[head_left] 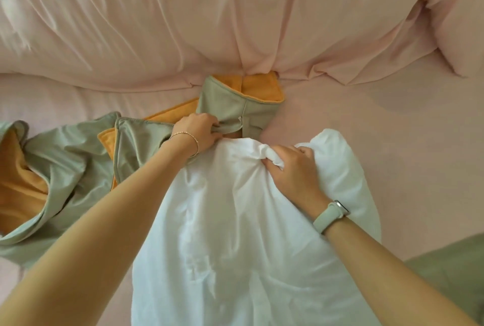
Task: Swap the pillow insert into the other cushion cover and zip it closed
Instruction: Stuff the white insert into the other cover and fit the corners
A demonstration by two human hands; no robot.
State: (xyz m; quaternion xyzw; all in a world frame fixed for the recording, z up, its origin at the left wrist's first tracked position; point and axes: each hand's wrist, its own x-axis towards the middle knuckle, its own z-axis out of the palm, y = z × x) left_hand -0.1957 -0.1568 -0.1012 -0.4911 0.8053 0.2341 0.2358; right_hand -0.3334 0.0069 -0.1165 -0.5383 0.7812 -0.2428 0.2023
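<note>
White cotton pillow insert (248, 234) lies on the pink bed sheet (379, 116), long axis toward the person, its far end bunched just at the mouth of the sage-green cushion cover with mustard-yellow reverse (225, 105). No part of the insert is seen inside the cover yet; the entry point is partly hidden by the hands.

Left hand (199, 131): fingers curled on the green edge of the cover's opening, holding it. Right hand (290, 168): fist closed on a gathered knot of the insert's white fabric at the leading end. Hands are near each other but not touching.

A second sage-green cover with mustard-yellow lining (47, 176) lies slack and open to the left, well apart from the work; probably the one vacated.

Judgement on the step (feeding the insert in):
- Opening looks narrow against the insert's bulk. The left hand should spread the mouth wide, not just pinch one lip.
- The right hand should keep the leading end compressed and drive one corner in first, toward a far corner of the cover.
- The cover backs onto the folded pink duvet (183, 24), which can act as a stop against sliding.
- Risk: fabric snagging on zipper teeth; zipper itself not discernible.
</note>
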